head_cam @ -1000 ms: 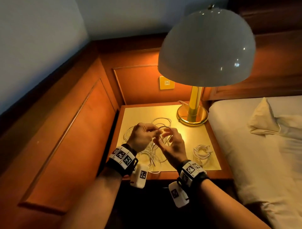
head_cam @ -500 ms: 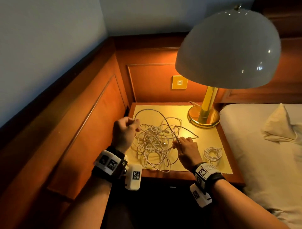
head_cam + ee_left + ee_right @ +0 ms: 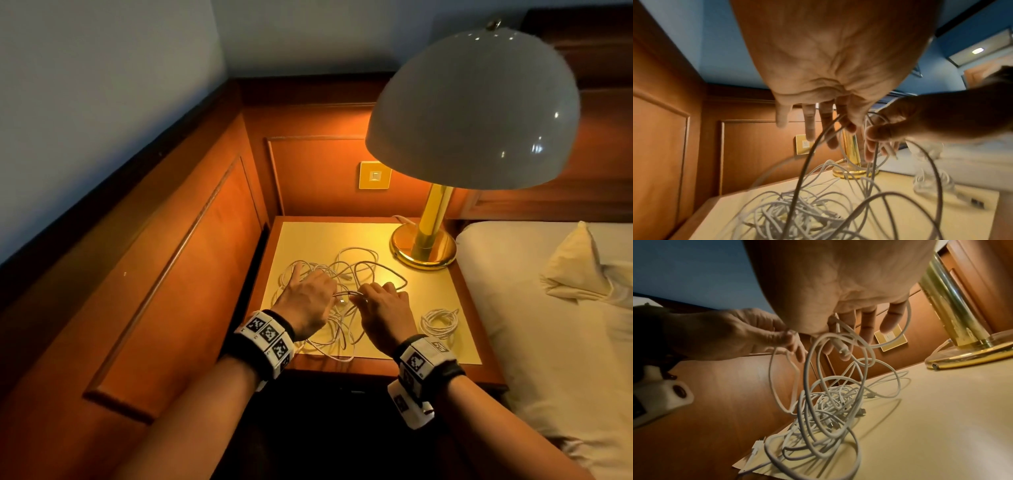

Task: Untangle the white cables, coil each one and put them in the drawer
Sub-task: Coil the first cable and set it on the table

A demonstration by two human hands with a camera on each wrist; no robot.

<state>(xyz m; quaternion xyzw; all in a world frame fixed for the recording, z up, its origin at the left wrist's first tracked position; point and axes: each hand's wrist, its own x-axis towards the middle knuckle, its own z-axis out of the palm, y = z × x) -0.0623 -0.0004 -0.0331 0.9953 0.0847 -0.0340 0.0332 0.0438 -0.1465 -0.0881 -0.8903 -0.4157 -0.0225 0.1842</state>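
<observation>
A tangle of white cables lies on the yellow top of the nightstand. Both hands hover close together over it. My left hand pinches one strand between thumb and forefinger, its other fingers straight. Just to its right, my right hand pinches a cable near its plug end, and loops hang from it down to the tangle. One coiled white cable lies apart at the front right. No drawer is in view.
A brass lamp base stands at the back right of the top, and its large dome shade hangs over that side. Wood panelling with a switch plate closes in the back and left. A bed adjoins on the right.
My left hand, which had drawn a strand out to the left in a high loop, has come back in beside the right hand. The loop has dropped onto the tangle.
</observation>
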